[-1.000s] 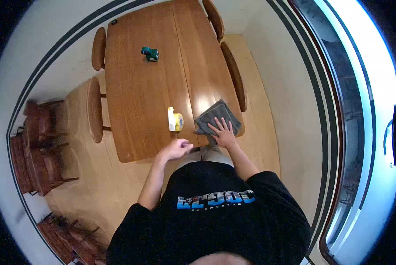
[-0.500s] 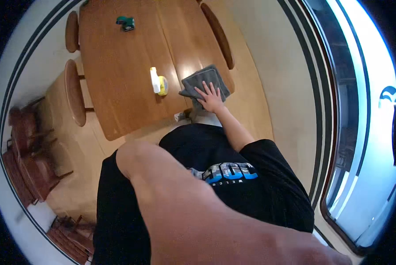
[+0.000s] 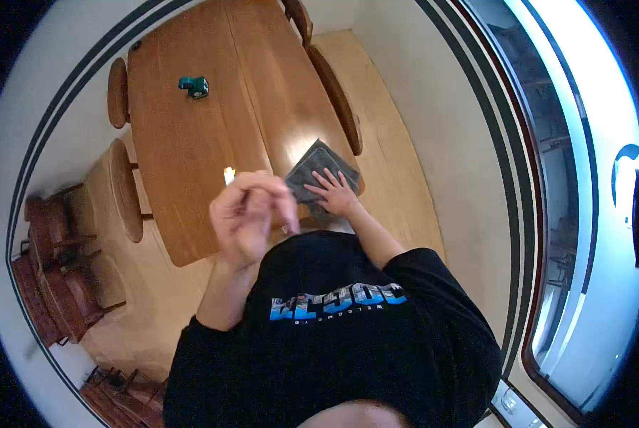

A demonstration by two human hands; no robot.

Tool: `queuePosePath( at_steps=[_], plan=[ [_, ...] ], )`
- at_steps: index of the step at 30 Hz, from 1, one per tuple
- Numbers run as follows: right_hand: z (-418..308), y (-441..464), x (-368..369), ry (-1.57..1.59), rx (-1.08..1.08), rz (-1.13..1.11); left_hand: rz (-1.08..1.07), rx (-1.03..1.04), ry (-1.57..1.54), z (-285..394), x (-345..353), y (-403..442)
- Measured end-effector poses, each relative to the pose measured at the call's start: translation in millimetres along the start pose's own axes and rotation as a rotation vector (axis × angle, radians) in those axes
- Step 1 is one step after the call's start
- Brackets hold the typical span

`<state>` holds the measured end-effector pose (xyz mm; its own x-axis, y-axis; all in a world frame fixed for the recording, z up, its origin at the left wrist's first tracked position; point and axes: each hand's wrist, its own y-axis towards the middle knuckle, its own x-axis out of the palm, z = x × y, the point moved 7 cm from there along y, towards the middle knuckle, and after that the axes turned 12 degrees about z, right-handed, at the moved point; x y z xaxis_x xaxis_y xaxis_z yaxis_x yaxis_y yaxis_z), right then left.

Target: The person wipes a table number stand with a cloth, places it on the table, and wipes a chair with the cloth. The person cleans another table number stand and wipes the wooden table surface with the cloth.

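Note:
My right hand lies flat with fingers spread on a folded dark grey cloth, near the front right corner of the wooden table. In front of my chest, my left hand is raised and close to the camera, slightly blurred. Its fingers are curled in, and nothing shows in them. Behind it, only the yellow-and-white top of a spray bottle can be seen; the rest is hidden by the hand.
A small dark green object sits farther back on the table. Wooden chairs line the left side, and another chair stands at the right edge beside the wall. More brown chairs are at the lower left. A window is on the right.
My left arm, earlier raised across the view toward the camera, has come down so the hand is before the spray bottle. My right hand stays on the cloth. The view has tilted down.

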<state>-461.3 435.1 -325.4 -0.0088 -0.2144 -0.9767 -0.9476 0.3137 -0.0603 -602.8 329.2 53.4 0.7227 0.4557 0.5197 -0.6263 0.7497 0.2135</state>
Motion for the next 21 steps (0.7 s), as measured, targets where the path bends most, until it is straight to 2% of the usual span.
queuePosePath(
  at_steps=[1, 3, 4, 6, 9, 13, 14, 16, 21],
  plan=[
    [4, 2, -4, 0.007, -0.062, 0.015, 0.425, -0.002, 0.201, -16, -42, -5],
    [16, 4, -7, 0.025, -0.128, -0.027, 0.617, 0.175, 0.421, -45, -140, -29],
    [26, 10, -9, 0.025, -0.136, -0.026, 0.844, 0.173, 0.734, -53, -185, -54],
    [31, 14, -7, 0.014, -0.252, -0.053, 1.024, 0.05, 0.943, -81, -250, -98],
    [47, 29, -8, 0.018, -0.346, -0.123, 1.115, 0.077, 1.05, -123, -270, -130],
    [57, 60, -13, 0.01, -0.48, -0.289, 0.812, -0.524, 0.91, -206, -281, -143],
    [59, 72, -14, 0.016, -0.515, -0.301, 0.83, -0.552, 0.906, -210, -273, -139],
    [65, 90, -12, -0.017, -0.512, -0.313, 0.861, -0.391, 0.801, -215, -260, -128],
    [80, 138, -16, -0.079, -0.454, -0.345, 1.126, -0.329, 0.917, -202, -239, -103]
  ],
)
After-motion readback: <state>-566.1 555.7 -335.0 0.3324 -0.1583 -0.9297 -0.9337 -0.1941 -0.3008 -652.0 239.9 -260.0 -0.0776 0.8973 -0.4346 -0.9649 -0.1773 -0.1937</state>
